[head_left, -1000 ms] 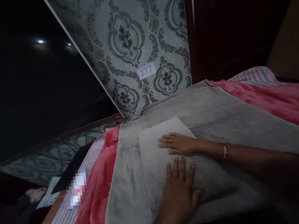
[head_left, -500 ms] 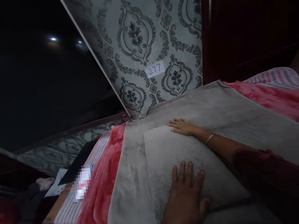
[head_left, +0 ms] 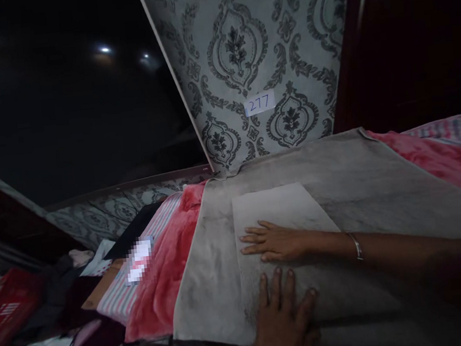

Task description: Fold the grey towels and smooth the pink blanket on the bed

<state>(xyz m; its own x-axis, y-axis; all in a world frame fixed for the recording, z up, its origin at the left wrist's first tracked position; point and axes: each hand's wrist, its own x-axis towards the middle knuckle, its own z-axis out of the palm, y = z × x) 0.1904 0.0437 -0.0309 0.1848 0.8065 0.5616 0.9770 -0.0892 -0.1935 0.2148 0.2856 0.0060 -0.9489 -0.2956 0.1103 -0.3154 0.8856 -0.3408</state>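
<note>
- Grey, soft-looking cloth [head_left: 358, 188] spreads under and around a pale panel [head_left: 278, 206], which lies on it with both hands on top.
- Right hand [head_left: 276, 242]: palm down, fingers spread, resting on the middle of the panel and gripping nothing. Its forearm, with a bracelet [head_left: 357, 246], crosses the panel's right side.
- Left hand [head_left: 283, 320]: open, fingers fanned, on the near part of the panel, apart from the right hand and holding nothing visible.
- Done, judging by how things lie: the panel looks flat, its far edge straight and its far corners unfolded, with no large wrinkle on the bare part.
- Left over: hard to judge. Under the palms and at the panel's near end, the surface shows too poorly to call it even.
- Red blanket [head_left: 171, 276] lies left of the panel, with striped bedding [head_left: 122, 297] farther out; well beyond the panel, a slip marked 277 [head_left: 260, 104] is on the wall.
- Hidden: the panel under both hands and the right forearm.
- Unclear: whether the panel is a separate piece or a folded layer, and whether the dark line across its near end is shadow or crease.
- Cut off: the left wrist; the right sleeve fades into darkness right of the panel.
</note>
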